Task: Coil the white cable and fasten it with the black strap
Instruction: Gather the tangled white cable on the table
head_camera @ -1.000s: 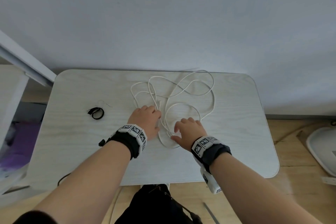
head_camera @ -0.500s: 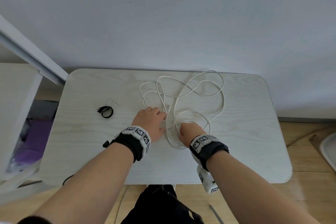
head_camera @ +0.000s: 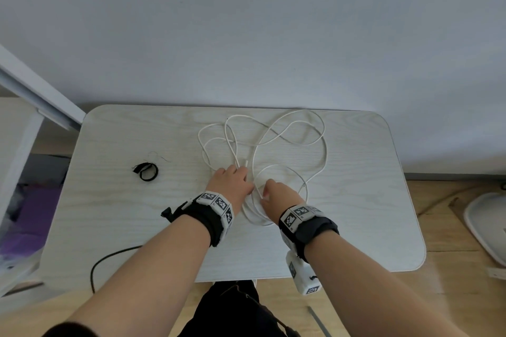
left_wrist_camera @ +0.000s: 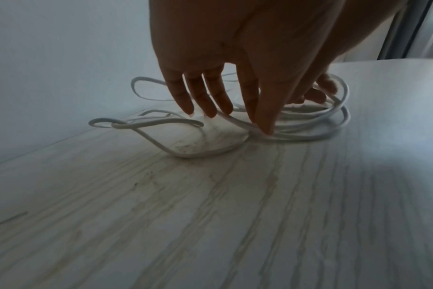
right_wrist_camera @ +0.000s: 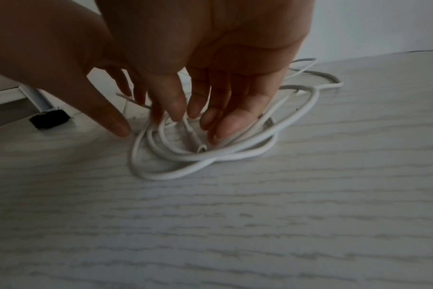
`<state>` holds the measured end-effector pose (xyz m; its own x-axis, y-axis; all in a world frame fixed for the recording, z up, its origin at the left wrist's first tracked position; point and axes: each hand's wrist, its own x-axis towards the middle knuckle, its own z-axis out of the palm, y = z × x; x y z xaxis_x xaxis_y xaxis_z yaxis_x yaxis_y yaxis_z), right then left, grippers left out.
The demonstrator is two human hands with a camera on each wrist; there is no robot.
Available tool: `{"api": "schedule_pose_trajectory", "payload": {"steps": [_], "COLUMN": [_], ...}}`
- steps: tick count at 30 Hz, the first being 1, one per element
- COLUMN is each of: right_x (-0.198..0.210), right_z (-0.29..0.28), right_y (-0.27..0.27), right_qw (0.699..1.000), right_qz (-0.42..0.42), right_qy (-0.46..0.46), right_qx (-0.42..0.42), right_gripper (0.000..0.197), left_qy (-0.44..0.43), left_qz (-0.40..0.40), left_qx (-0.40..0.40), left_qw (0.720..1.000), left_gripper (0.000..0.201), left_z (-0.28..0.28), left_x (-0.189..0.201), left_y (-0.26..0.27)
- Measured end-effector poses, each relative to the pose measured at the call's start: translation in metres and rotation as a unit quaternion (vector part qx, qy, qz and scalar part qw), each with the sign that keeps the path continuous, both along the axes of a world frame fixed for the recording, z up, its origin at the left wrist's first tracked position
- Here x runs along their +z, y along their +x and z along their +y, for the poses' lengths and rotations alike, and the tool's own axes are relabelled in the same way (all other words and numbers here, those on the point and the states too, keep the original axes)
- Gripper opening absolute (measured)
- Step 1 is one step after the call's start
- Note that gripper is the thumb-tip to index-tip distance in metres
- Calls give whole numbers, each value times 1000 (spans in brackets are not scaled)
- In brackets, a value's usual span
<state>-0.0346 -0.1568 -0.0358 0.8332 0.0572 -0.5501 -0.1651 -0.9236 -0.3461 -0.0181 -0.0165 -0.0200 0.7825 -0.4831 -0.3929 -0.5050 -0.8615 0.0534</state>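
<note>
One white cable (head_camera: 276, 142) sprawls in loose loops on the table (head_camera: 356, 200); one black strap (head_camera: 147, 171) lies well left. Both hands, left hand (head_camera: 232, 182) and right hand (head_camera: 279, 195), press straight fingers onto its near loops.

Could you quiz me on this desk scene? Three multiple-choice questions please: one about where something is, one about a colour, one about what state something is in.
1. Where does the strap lie?
A. On the table, left of both hands
B. Wrapped round the cable
C. On the floor

2. What colour is the cable?
A. Red
B. White
C. Green

3. How is the cable lying?
A. Wound up tight and tied
B. Hanging off the table edge
C. Spread in loose loops on the table

Answers:
1 A: the head view shows it alone, left of the left hand.
2 B: white in every view.
3 C: open loops sprawl beyond the right hand; the strap lies unused.
</note>
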Motion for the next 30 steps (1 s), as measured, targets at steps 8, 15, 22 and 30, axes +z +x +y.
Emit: {"api": "schedule_pose_trajectory", "payload": {"steps": [8, 15, 22, 30], "right_x": [2, 0, -4, -3], "right_z": [-2, -4, -5, -7], "right_y": [0, -1, -1, 0], "right_qw": [999, 998, 999, 998], "right_qz": [-23, -35, -29, -34], "right_qy": [17, 20, 19, 31], "right_qx": [32, 43, 42, 36], "right_gripper": [23, 24, 25, 26], "left_qy": [-3, 49, 65, -4], "left_qz": [19, 6, 37, 33], "left_qx": [-55, -85, -139, -110], "left_qw": [998, 995, 987, 993], "left_gripper": [30, 24, 26, 18], "left_z": [0, -3, -1, 0], "left_x": [2, -9, -2, -5], "left_y": [9, 2, 6, -1]}}
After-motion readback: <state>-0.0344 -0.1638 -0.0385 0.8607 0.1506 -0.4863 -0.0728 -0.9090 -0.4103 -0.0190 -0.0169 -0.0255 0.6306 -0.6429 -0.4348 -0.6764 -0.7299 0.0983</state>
